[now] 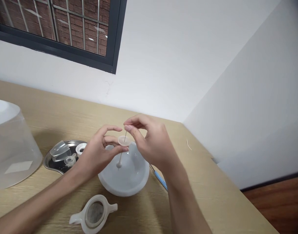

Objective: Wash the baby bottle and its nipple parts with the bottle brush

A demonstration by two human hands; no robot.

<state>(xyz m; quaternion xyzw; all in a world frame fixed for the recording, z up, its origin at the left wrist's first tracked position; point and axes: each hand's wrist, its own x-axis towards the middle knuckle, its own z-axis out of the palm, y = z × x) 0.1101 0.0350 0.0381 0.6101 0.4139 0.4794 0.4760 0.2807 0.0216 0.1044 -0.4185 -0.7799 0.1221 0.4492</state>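
Observation:
Above the white bowl [136, 183], my left hand [100, 146] grips a small translucent round piece [122, 140] by its rim, the index finger raised off it. My right hand [149, 136] pinches the top of a thin metal needle [125, 136], which points down into the middle of the round piece. Below that piece a thin stem-like line runs down toward a small greyish blob over the bowl. Whether the blob hangs or is a reflection, I cannot tell.
A metal kidney tray [47, 162] holding clear and white plastic parts lies at left, beside a large translucent container [12, 146]. In front sits a white two-handled strainer [96, 214]. A blue-handled tool [160, 180] lies right of the bowl; a thin pale strip [188, 144] lies farther right.

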